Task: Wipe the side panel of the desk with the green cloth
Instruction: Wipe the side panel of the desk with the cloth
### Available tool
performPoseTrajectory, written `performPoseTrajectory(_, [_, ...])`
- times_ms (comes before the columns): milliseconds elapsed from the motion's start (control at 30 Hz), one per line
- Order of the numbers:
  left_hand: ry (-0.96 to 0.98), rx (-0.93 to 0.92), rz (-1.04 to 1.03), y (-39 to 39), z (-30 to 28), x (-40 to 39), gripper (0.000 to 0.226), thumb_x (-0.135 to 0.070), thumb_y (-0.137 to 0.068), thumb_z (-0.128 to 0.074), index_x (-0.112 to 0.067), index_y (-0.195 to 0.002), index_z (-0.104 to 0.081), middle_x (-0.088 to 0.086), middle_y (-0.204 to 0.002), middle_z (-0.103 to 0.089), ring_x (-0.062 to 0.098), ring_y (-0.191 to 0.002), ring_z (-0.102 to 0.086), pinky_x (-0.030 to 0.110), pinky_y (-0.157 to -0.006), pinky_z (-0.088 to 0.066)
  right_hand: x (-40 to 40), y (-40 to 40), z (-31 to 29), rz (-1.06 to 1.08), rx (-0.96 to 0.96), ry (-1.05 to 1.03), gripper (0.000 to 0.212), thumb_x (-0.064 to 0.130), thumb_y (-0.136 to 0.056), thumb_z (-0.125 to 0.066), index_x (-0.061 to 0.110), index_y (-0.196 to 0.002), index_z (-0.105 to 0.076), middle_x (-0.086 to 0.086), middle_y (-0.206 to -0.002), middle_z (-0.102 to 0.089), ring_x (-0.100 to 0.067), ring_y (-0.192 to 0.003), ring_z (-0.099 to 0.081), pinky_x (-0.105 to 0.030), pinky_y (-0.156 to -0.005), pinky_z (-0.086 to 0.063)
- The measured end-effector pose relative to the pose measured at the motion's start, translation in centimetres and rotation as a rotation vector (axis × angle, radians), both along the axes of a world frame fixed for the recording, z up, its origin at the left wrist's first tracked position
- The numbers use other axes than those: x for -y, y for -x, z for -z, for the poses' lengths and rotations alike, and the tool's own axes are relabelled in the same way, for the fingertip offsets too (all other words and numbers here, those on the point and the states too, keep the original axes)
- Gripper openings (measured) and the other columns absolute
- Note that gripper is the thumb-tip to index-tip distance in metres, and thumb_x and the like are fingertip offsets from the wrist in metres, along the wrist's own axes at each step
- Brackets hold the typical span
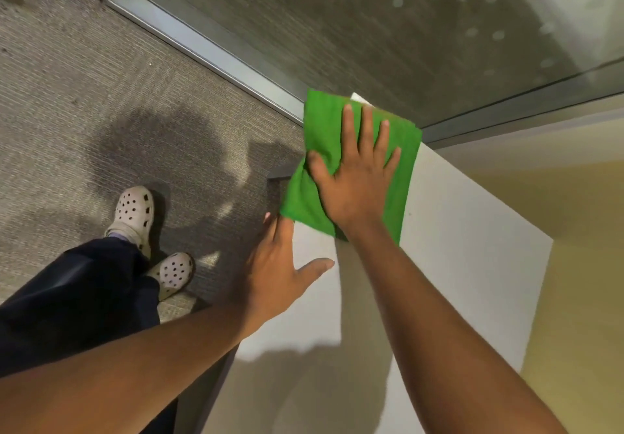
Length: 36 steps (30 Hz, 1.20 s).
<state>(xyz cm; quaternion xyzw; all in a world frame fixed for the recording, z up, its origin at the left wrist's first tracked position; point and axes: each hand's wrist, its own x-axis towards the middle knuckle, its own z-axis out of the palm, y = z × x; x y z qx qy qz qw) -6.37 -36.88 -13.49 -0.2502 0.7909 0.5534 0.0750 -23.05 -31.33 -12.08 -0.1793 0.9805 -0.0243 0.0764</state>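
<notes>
The right hand (pixel 354 177) lies flat, palm down, on the green cloth (pixel 324 136), its fingers spread and pointing away from the person, pressing the cloth against the white side panel (pixel 456 231) of the table. The cloth is spread out near the far upper corner of the panel; its left part hangs past the panel's edge over the floor, and a small white corner of the panel shows just beyond the cloth's far edge. The left hand (pixel 280 264) is open as well, holding nothing, with its thumb stretched out to the right across the white surface and its fingers reaching along the panel's left edge, the fingertips touching or nearly touching the lower corner of the cloth. Both forearms are bare and come in from the bottom of the view. To the left, on grey carpet (pixel 84 102), stand two pale perforated clogs (pixel 135 214) below dark trouser legs (pixel 77 298). A metal-framed glass partition (pixel 337 11) runs behind the table, and a yellowish surface (pixel 580 298) lies to the right of the panel.
</notes>
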Motion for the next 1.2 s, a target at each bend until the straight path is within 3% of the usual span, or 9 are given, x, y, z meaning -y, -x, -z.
performPoseTrajectory(100, [-0.002, -0.031, -0.005, 0.1, 0.2, 0.1, 0.110, -0.044, -0.077, -0.086, -0.004, -0.160, -0.025, 0.009, -0.166, -0.035, 0.018, -0.152, -0.027, 0.028, -0.122, -0.020, 3.4, 3.2, 0.3, 0.092, -0.018, 0.035, 0.082, 0.054, -0.091, -0.046, 0.036, -0.166, -0.017, 0.004, -0.177, -0.011, -0.033, -0.164, -0.004, -0.069, -0.126, -0.007])
performPoseTrajectory(167, [0.010, -0.025, -0.018, 0.1, 0.3, 0.1, 0.116, -0.046, -0.077, -0.086, -0.006, -0.162, -0.019, 0.009, -0.169, -0.030, 0.023, -0.155, -0.029, 0.022, -0.120, -0.019, 4.5, 4.2, 0.3, 0.148, -0.020, 0.035, 0.077, 0.048, -0.095, -0.045, 0.035, -0.166, -0.018, 0.004, -0.176, -0.014, -0.032, -0.164, -0.004, -0.069, -0.127, -0.006])
performPoseTrajectory(333, [0.092, 0.045, 0.024, -0.3, -0.2, 0.3, 0.120, -0.063, -0.079, -0.075, -0.007, -0.163, -0.010, 0.010, -0.173, -0.018, 0.025, -0.159, -0.015, 0.038, -0.129, -0.016, 4.0, 3.3, -0.2, 0.058, -0.001, 0.044, 0.076, 0.042, -0.095, -0.041, 0.032, -0.166, -0.018, 0.003, -0.177, -0.012, -0.033, -0.164, -0.004, -0.070, -0.126, -0.006])
performPoseTrajectory(467, [0.383, 0.047, 0.092, -2.3, -0.7, -0.8, 0.109, -0.073, -0.089, -0.044, 0.001, -0.162, -0.011, 0.018, -0.173, -0.012, 0.027, -0.161, -0.011, 0.046, -0.130, -0.018, 2.7, -0.5, -0.4, -0.001, 0.015, 0.011, 0.075, 0.044, -0.095, -0.043, 0.031, -0.166, -0.021, 0.001, -0.177, -0.008, -0.034, -0.164, -0.004, -0.071, -0.126, -0.008])
performPoseTrajectory(633, [0.507, -0.008, 0.135, -5.5, -0.5, -1.7, 0.102, -0.070, -0.096, -0.043, -0.001, -0.163, -0.008, 0.015, -0.174, -0.007, 0.026, -0.161, -0.010, 0.048, -0.129, -0.022, -1.5, -6.9, -0.4, -0.075, 0.035, 0.053, 0.065, 0.053, -0.106, -0.031, 0.030, -0.166, -0.020, 0.004, -0.177, -0.011, -0.029, -0.164, -0.004, -0.064, -0.129, -0.005])
performPoseTrajectory(767, [0.518, -0.044, 0.110, -5.5, -0.1, -1.9, 0.107, -0.073, -0.093, -0.044, -0.003, -0.163, -0.004, 0.016, -0.173, -0.009, 0.028, -0.160, -0.018, 0.047, -0.128, -0.022, -6.8, -6.4, -0.4, 0.074, 0.029, 0.096, 0.062, 0.054, -0.107, -0.021, 0.034, -0.166, -0.017, 0.009, -0.177, -0.011, -0.023, -0.165, -0.003, -0.062, -0.130, -0.006])
performPoseTrajectory(933, [0.591, -0.140, 0.195, -5.4, 0.1, -1.9, 0.091, -0.061, -0.099, -0.044, -0.001, -0.162, -0.018, 0.016, -0.172, -0.015, 0.031, -0.159, -0.021, 0.055, -0.126, -0.027, -8.5, -5.2, -0.2, 0.259, -0.016, 0.123, 0.060, 0.052, -0.108, -0.019, 0.036, -0.166, -0.015, 0.010, -0.176, -0.011, -0.022, -0.164, -0.004, -0.060, -0.130, -0.006])
performPoseTrajectory(1100, [0.746, -0.201, 0.306, -5.0, 0.3, -2.1, 0.077, -0.048, -0.100, -0.049, 0.002, -0.156, -0.034, 0.019, -0.169, -0.024, 0.037, -0.156, -0.027, 0.061, -0.121, -0.032, -9.2, -1.3, -0.4, 0.219, -0.020, 0.116, 0.061, 0.052, -0.108, -0.021, 0.034, -0.166, -0.018, 0.007, -0.176, -0.014, -0.025, -0.164, -0.007, -0.061, -0.130, -0.006])
performPoseTrajectory(1200, [0.796, -0.184, 0.344, -5.2, 0.5, -2.0, 0.075, -0.048, -0.102, -0.048, 0.002, -0.156, -0.033, 0.018, -0.170, -0.020, 0.037, -0.156, -0.027, 0.058, -0.123, -0.030, -9.8, 3.7, -0.5, 0.163, -0.022, 0.126, 0.060, 0.049, -0.109, -0.028, 0.028, -0.165, -0.024, 0.004, -0.175, -0.021, -0.028, -0.163, -0.014, -0.062, -0.129, -0.010])
